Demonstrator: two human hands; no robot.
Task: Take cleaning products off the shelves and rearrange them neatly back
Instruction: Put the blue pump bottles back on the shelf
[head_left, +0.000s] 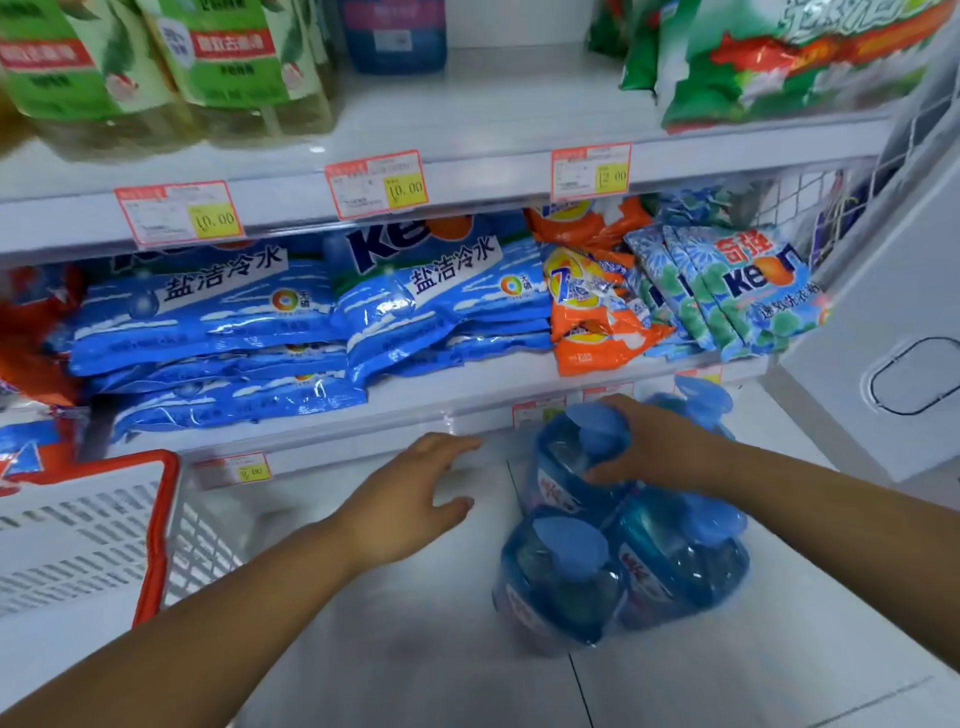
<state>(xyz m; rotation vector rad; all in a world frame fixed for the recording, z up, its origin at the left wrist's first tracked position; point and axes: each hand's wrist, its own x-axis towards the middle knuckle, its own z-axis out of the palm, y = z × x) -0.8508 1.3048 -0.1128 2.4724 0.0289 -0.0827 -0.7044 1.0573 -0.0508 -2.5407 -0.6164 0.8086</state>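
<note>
Basket: At far left I see a white slatted plastic basket with a red rim (156, 519) beside the shelving. I cannot see what it contains.
Middle shelf: Flat blue plastic detergent bags (208, 322) lie in two piles. Orange detergent bags (592, 312) come next, then blue-and-green patterned bags (753, 291) leaning at the right end.
Left hand: The left hand (410, 499) is open, palm down with fingers spread, and holds nothing. It hovers just short of the lower shelf edge (363, 441), apart from the bottles.
Task items: Four blue transparent plastic pump bottles (561, 577) stand upright in a tight cluster on the pale tiled floor (415, 649), right of centre, in front of the shelving. One is partly hidden behind the right wrist.
Right hand: The right hand (660, 447) is curled over the pump cap of the rear-left bottle (566, 467), gripping it from above, thumb at the bottle's shoulder.
Governing relation: The bottles' long axes are vertical. The cluster lies to the right of the left hand and directly beneath the right, so the right hand is the nearer.
Assessment: I judge the gripped bottle is due for a straight upward lift and a short carry forward to the shelf, with the free left hand placed to steady or receive it.
Risk: The neighbouring bottles stand touching or nearly so, and a slanted pull could topple them.
</note>
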